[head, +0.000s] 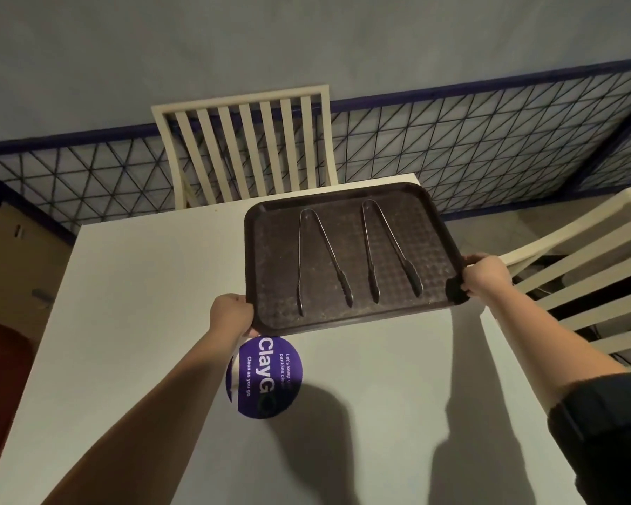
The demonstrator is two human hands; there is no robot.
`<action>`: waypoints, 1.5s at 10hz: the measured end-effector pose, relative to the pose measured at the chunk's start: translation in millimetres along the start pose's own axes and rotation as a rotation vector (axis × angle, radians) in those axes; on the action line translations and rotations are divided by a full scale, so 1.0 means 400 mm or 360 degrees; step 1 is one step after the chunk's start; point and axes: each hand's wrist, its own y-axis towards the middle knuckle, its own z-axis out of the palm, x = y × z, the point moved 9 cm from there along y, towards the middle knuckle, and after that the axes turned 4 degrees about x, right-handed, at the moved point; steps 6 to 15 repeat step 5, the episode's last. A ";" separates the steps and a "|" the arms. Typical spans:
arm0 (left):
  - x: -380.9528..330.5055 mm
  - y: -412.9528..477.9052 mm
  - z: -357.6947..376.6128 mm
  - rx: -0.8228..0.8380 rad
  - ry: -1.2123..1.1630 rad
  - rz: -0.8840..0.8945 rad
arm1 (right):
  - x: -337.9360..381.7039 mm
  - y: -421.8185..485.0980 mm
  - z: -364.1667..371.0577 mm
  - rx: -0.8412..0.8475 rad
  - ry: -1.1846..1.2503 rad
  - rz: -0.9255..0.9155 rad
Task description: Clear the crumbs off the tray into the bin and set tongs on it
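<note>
A dark brown textured tray (430, 227) is held over the far right part of the white table (143, 286). Two metal tongs lie side by side on it, their hinges toward the far edge: one tongs on the left (323, 255), the other on the right (388, 249). My left hand (232, 315) grips the tray's near left corner. My right hand (485, 273) grips its near right corner. Pale specks dot the tray's surface.
A round purple sticker (270, 377) is on the table just below the tray. A cream slatted chair (248, 147) stands at the far side, another chair (576, 271) at the right. A dark wire grid fence (489, 151) runs behind. A dark red object (1, 377) sits at the left.
</note>
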 end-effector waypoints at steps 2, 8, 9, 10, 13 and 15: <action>-0.025 0.001 0.015 0.0012 0.0000 0.0009 | 0.027 0.005 0.002 0.0017 -0.0018 0.0030; -0.015 -0.017 0.016 -0.0055 0.0254 0.0050 | 0.050 -0.001 0.016 -0.0026 -0.0224 -0.0133; -0.015 -0.017 0.016 -0.0055 0.0254 0.0050 | 0.050 -0.001 0.016 -0.0026 -0.0224 -0.0133; -0.015 -0.017 0.016 -0.0055 0.0254 0.0050 | 0.050 -0.001 0.016 -0.0026 -0.0224 -0.0133; -0.015 -0.017 0.016 -0.0055 0.0254 0.0050 | 0.050 -0.001 0.016 -0.0026 -0.0224 -0.0133; -0.015 -0.017 0.016 -0.0055 0.0254 0.0050 | 0.050 -0.001 0.016 -0.0026 -0.0224 -0.0133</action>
